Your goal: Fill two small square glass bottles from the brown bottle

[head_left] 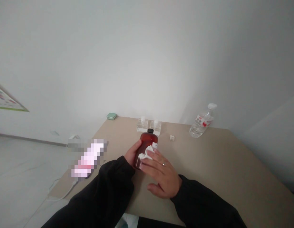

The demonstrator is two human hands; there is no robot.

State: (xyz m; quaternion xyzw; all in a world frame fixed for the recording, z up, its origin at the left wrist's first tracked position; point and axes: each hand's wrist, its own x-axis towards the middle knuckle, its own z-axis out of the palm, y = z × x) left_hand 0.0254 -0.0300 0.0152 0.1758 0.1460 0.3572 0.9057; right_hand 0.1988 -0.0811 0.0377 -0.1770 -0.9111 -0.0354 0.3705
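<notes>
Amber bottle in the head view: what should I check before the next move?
Left hand gripping the amber bottle: ok.
Right hand pressing the white tissue against the bottle: ok.
Black cap on the bottle: ok.
Cap screwed tight: cannot tell.
Small label readable: cannot tell.
Plastic water bottle apart from both hands: ok.

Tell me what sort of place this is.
Probably a plain indoor workroom or simple lab, though I can't be sure. A beige tabletop stands by a bare white wall with a poster, and the table holds an amber bottle and a plastic water bottle.
</notes>
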